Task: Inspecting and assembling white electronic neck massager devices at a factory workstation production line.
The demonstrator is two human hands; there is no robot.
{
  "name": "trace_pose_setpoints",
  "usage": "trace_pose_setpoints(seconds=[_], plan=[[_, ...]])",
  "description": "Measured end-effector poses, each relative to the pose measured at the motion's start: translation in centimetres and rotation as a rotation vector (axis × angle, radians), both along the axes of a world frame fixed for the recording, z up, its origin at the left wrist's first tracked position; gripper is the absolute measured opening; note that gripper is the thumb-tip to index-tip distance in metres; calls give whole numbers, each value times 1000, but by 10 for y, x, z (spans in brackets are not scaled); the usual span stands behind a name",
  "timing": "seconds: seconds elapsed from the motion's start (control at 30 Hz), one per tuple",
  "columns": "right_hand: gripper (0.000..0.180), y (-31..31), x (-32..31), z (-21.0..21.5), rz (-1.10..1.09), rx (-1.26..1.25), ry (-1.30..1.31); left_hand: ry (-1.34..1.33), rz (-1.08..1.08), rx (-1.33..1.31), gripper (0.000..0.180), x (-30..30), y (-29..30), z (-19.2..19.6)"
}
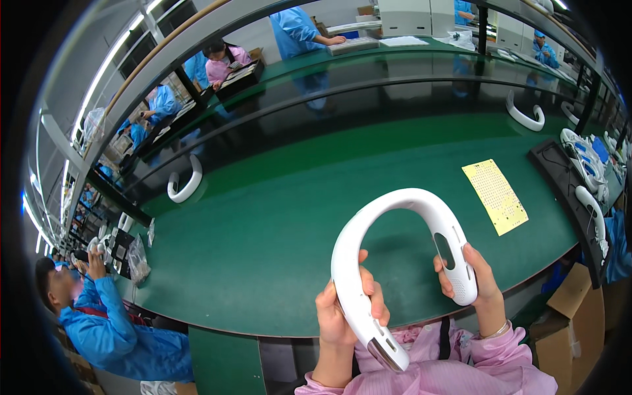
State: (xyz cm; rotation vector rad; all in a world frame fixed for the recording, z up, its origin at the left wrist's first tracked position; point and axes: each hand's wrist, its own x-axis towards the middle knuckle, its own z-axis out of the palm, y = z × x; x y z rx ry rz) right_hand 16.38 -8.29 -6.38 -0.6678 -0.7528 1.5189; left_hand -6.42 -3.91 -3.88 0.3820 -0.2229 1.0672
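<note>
I hold a white U-shaped neck fan [395, 205] over the near edge of the green workbench [263, 224], its arch pointing away from me. My left hand [345, 309] wraps the left arm of the fan, thumb on top. My right hand [474, 280] grips the right arm near its perforated end, next to a dark oval slot. Pink sleeves cover both my wrists.
A yellow perforated sheet [495, 195] lies on the bench to the right. More white neck fans rest on the black conveyor at left [185, 182] and far right [525, 115]. A black tray [566, 191] holds further parts. A person in blue [105, 322] works at left. Cardboard box [573, 316] at lower right.
</note>
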Motion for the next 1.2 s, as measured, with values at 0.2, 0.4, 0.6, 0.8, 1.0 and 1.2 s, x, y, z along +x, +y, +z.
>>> trace_pose_setpoints(seconds=[0.2,0.4,0.6,0.8,1.0,1.2], plan=[[40,-1,-1,4,-35,34,-50,37,58,18,51,3,-5,7],[44,-4,-1,1,-38,18,-44,123,114,37,50,5,-9,13],[46,-2,-3,4,-37,-47,-194,431,219,92,53,18,-20,39],[45,11,-12,1,-156,-102,-330,708,162,225,61,27,-40,55],[44,11,-11,-4,-172,-78,-315,668,20,302,59,15,-35,44],[43,9,-9,-8,-192,-24,-338,663,-9,305,62,11,-31,33]])
